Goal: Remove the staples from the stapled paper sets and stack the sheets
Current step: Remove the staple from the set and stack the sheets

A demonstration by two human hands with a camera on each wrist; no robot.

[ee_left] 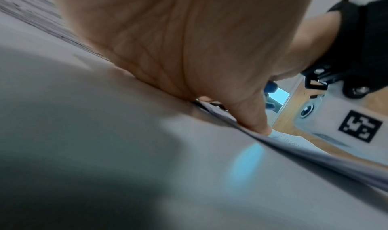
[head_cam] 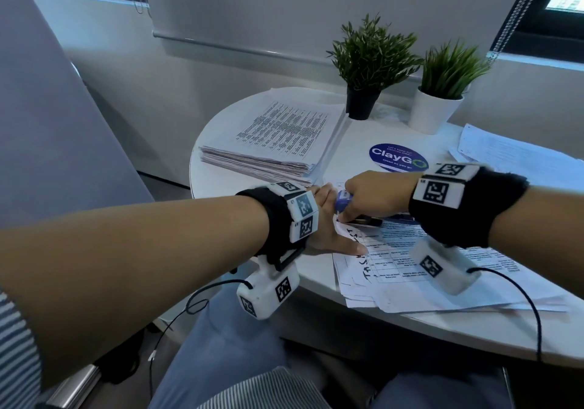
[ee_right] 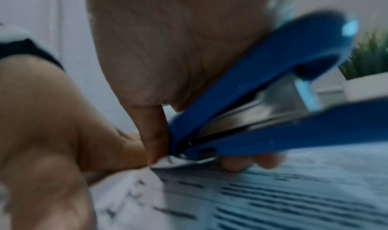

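A stapled paper set (head_cam: pixel 407 263) with a printed table and handwriting lies at the near edge of the round white table (head_cam: pixel 347 143). My left hand (head_cam: pixel 328 222) lies flat on its left corner, thumb (head_cam: pixel 347 247) stretched along the sheet; in the left wrist view the thumb (ee_left: pixel 252 115) presses on the paper edge (ee_left: pixel 315 157). My right hand (head_cam: pixel 373 196) grips a blue stapler-type tool (head_cam: pixel 343 201). In the right wrist view the blue tool (ee_right: pixel 262 104) has its metal tip down on the paper's corner (ee_right: pixel 168 163), beside my left hand (ee_right: pixel 52 134). The staple itself is hidden.
A thick stack of printed sheets (head_cam: pixel 278 136) sits at the table's far left. Two potted plants, one in a black pot (head_cam: pixel 363 102) and one in a white pot (head_cam: pixel 437 111), stand at the back. More loose papers (head_cam: pixel 505 152) lie right; a blue round sticker (head_cam: pixel 398 157) marks the centre.
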